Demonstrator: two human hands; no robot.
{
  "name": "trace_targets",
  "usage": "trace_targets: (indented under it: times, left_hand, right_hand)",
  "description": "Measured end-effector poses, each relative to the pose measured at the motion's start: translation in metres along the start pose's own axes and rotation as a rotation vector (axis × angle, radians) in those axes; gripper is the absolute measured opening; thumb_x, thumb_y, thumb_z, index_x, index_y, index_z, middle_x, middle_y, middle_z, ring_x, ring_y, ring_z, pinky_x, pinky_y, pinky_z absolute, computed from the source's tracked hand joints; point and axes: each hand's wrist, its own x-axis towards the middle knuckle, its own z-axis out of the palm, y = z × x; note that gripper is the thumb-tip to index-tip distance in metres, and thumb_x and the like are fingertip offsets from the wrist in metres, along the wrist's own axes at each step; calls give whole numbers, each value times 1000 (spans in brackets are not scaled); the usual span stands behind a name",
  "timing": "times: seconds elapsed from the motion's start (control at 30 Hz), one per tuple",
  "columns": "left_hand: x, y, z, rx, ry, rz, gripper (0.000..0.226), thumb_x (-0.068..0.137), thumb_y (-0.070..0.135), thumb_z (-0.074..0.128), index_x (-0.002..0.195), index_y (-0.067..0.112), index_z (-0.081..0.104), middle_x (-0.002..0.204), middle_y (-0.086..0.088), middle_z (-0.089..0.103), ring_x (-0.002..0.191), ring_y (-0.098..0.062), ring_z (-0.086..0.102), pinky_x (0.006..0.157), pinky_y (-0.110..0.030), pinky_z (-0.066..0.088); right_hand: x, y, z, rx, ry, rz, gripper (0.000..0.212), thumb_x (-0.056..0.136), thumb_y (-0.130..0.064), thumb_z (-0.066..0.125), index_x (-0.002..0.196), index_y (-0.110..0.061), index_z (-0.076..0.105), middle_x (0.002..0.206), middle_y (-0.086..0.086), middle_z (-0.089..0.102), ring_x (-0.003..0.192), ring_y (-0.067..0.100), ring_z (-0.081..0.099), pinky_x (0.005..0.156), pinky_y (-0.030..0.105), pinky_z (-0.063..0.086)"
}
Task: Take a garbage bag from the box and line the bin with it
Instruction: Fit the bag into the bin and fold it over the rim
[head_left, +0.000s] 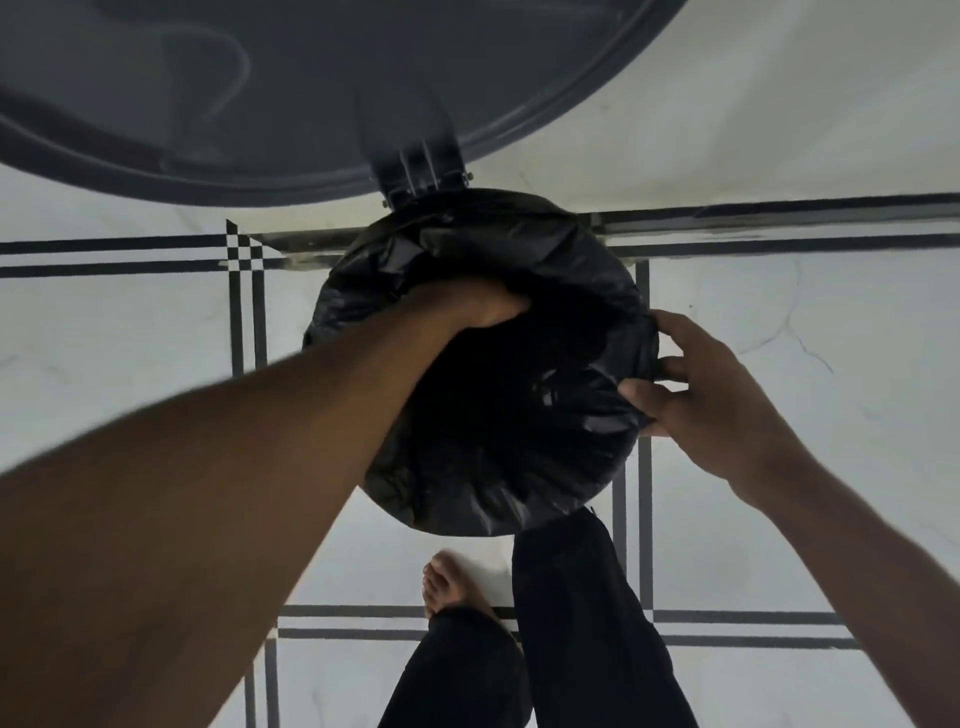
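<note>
**Seating the liner in the bin**

Centre of frame: black garbage bag (498, 457) already draped over the bin's mouth, its edge folded down outside the rim. Bin (415, 174) itself almost wholly covered; only the hinge bracket shows at top centre, below the raised lid (234, 93) filling the upper left.

Left hand (488, 306) is sunk into the bag's opening; fingers hidden, grip cannot be told. Right hand (696, 384) pinches the bag's folded edge at the right rim, thumb inside, fingers outside.

Judgement: push the liner down to the bottom while the rim stays pinned, or the edge likely slips in. Box not in view. Bare foot (449, 582) on tiled floor (130, 322), lower centre.
</note>
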Motion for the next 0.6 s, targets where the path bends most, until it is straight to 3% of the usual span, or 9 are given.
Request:
trace_targets:
  times: [0.07, 0.13, 0.23, 0.33, 0.4, 0.47, 0.53, 0.6]
  left_hand:
    - [10, -7, 7, 55, -7, -33, 62, 101, 49, 36, 154, 19, 29, 163, -9, 24, 148, -31, 25, 120, -42, 19]
    - [3, -11, 22, 11, 67, -94, 53, 100, 42, 40, 145, 16, 47, 152, -15, 43, 138, -34, 43, 113, -42, 33]
    - [-55, 4, 47, -204, 359, 49, 33, 95, 30, 49, 121, 17, 65, 124, -9, 64, 116, -29, 59, 100, -37, 46]
    - [-141, 18, 76, -432, 744, 220, 22, 88, 15, 56, 106, 17, 69, 108, 5, 63, 105, -15, 55, 98, -26, 43]
    - [-184, 15, 99, -641, 918, 39, 21, 85, 7, 58, 103, 16, 65, 103, 13, 54, 104, -10, 51, 96, -18, 38]
    - [-211, 6, 117, -930, 966, -305, 19, 87, 7, 56, 100, 20, 59, 97, 16, 52, 98, -11, 52, 88, -20, 43]
    - [-218, -7, 128, -1386, 791, -698, 7, 95, 15, 52, 96, 22, 56, 94, 7, 55, 89, -15, 56, 76, -23, 48]
    - [-215, -17, 129, -1871, 480, -876, 18, 102, 32, 47, 102, 19, 58, 99, 0, 60, 94, -20, 60, 84, -31, 53]
  right_hand:
    - [1, 2, 2, 3, -1, 4, 56, 88, -16, 68, 130, -48, 47, 106, -3, 73, 91, 20, 74, 82, 49, 61]
    - [-2, 0, 6, -2, 17, 11, 55, 90, -17, 66, 131, -49, 46, 108, -2, 72, 90, 21, 74, 82, 49, 61]
    - [-12, -9, 10, 20, 65, 18, 50, 94, -31, 62, 138, -43, 41, 113, -1, 69, 93, 20, 72, 80, 48, 62]
    - [-25, -15, 15, 118, 187, 127, 65, 90, -63, 55, 146, -38, 33, 114, -4, 67, 94, 17, 71, 89, 47, 58]
    - [-33, -16, 18, 237, 278, 236, 66, 89, -68, 50, 145, -34, 38, 111, -7, 63, 101, 18, 67, 96, 49, 54]
    - [-38, -18, 21, 368, 294, 353, 53, 93, -61, 50, 133, -27, 51, 106, -10, 61, 107, 18, 63, 99, 47, 52]
    - [-41, -18, 25, 511, 207, 444, 43, 95, -56, 51, 121, -23, 61, 111, -8, 65, 112, 18, 63, 94, 42, 55]
    - [-41, -14, 29, 570, 112, 452, 44, 95, -54, 54, 121, -21, 66, 120, -1, 69, 114, 18, 65, 89, 39, 58]
